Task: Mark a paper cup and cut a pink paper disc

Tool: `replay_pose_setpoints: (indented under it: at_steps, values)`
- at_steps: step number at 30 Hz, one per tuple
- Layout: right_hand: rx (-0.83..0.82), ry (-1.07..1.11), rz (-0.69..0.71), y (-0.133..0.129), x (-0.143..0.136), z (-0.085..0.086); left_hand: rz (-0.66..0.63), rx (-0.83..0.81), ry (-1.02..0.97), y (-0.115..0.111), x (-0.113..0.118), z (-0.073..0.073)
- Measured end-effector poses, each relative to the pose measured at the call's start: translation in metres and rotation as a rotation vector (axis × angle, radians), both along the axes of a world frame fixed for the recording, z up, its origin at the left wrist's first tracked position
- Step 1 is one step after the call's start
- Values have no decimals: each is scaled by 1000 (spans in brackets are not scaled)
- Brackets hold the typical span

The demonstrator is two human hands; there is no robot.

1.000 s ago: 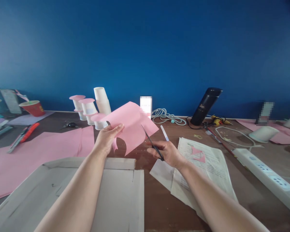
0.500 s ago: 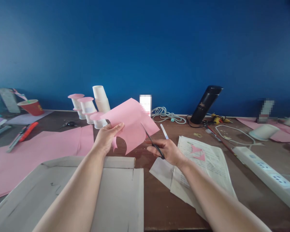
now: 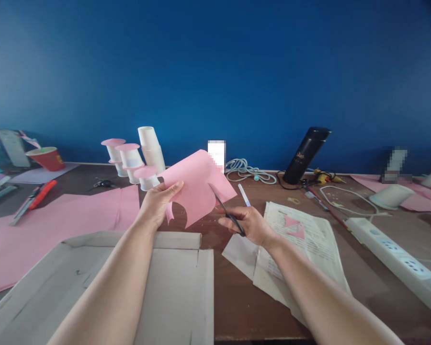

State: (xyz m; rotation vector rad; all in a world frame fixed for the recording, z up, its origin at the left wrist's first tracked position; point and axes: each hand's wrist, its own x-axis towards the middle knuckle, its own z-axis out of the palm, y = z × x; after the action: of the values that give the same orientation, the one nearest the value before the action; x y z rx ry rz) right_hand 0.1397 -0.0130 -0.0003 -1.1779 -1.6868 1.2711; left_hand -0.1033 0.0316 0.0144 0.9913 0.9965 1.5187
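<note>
My left hand (image 3: 158, 203) pinches a pink paper sheet (image 3: 197, 187) at its left side, thumb on top. Curved pieces are cut out of the sheet's lower edge, and a narrow strip hangs near my fingers. My right hand (image 3: 249, 224) is closed on black scissors (image 3: 233, 220), whose blade lies against the right part of the sheet. Beneath my right wrist lie printed pages (image 3: 319, 244) with pink scraps (image 3: 293, 226) on them. The sheet is held up above the brown table (image 3: 244, 306).
A cardboard tray (image 3: 179, 287) lies in front, beside large pink sheets (image 3: 75, 215). White cups with pink discs (image 3: 131, 158) and a taller cup stack (image 3: 151, 148) stand behind. A black bottle (image 3: 305, 155), coiled cable (image 3: 249, 170), power strip (image 3: 395, 258) and red cutter (image 3: 39, 199) lie around.
The pink sheet has tilted and bent a little, its top corner moving slightly down and right. Both hands stay nearly in place, still holding the sheet and scissors.
</note>
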Motion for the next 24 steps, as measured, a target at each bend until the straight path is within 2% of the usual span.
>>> replay_pose_setpoints:
  at_steps: [12, 20, 24]
  values:
    - [19, -19, 19, -1, 0, 2, 6, 9, 12, -1, -1, 1]
    - [115, -83, 18, -1, 2, 2, -9, -4, 22, -2, -2, 3]
    - [98, -87, 38, -1, 3, 3, -19, -5, 42, 0, -4, 1]
